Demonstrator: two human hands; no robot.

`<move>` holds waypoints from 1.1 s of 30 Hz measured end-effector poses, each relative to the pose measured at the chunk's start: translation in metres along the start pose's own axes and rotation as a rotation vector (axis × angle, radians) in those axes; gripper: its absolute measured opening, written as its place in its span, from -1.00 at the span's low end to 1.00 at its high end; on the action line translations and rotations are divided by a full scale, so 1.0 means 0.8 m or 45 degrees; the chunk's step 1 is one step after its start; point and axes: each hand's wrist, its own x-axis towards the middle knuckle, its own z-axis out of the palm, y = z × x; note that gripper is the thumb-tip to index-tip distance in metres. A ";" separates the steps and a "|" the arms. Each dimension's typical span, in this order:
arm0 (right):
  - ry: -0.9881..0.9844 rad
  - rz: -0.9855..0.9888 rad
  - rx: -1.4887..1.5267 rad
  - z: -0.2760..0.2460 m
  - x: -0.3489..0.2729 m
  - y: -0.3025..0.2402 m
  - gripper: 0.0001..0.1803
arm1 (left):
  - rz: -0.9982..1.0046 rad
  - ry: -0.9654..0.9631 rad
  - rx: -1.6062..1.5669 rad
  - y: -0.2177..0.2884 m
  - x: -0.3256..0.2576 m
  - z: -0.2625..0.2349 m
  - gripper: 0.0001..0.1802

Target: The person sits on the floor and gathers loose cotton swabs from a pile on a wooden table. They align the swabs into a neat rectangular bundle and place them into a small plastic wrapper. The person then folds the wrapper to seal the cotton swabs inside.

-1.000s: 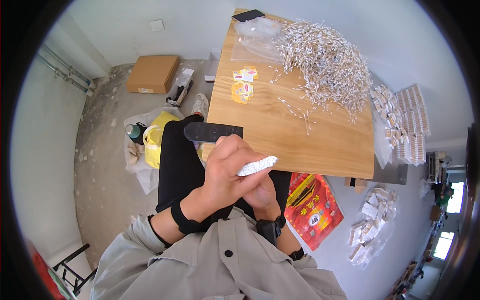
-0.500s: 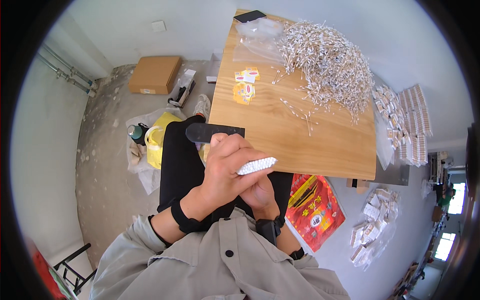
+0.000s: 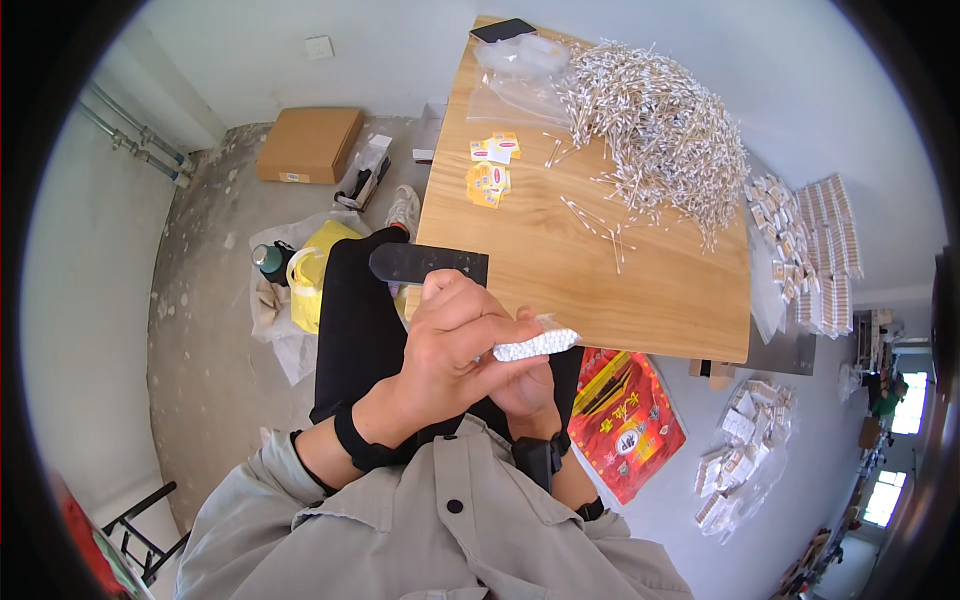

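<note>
Just off the table's near edge, my left hand is closed round a packed bundle of cotton swabs. The white tips face up in a tight row, and a bit of clear plastic shows at the bundle's far end. My right hand is curled against the bundle from below; its fingers are partly hidden behind the left hand and the swabs. Beyond my left knuckles, a black flat strip juts from the table's left edge. A big loose heap of cotton swabs covers the table's far right.
On the wooden table lie yellow and white cards, clear plastic bags and a black phone. Packed swab bundles are stacked to the right. A red bag lies below the table; a yellow bag stands left.
Both hands have shifted slightly right with the swab bundle, which now sticks out farther from my left fingers. Clear plastic has come into sight at its far end.
</note>
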 end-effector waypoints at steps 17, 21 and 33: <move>0.443 -0.106 -1.404 0.008 0.008 -0.068 -0.72 | -0.341 -0.096 0.198 -0.053 -0.004 -0.019 -0.51; 0.360 -0.199 -2.629 0.039 0.034 -0.094 -0.79 | -0.548 -0.307 0.088 -0.080 -0.017 -0.011 -0.45; 0.182 -0.289 -2.835 -0.021 0.053 -0.062 -0.82 | -0.588 -0.390 0.013 -0.140 -0.068 0.053 -0.74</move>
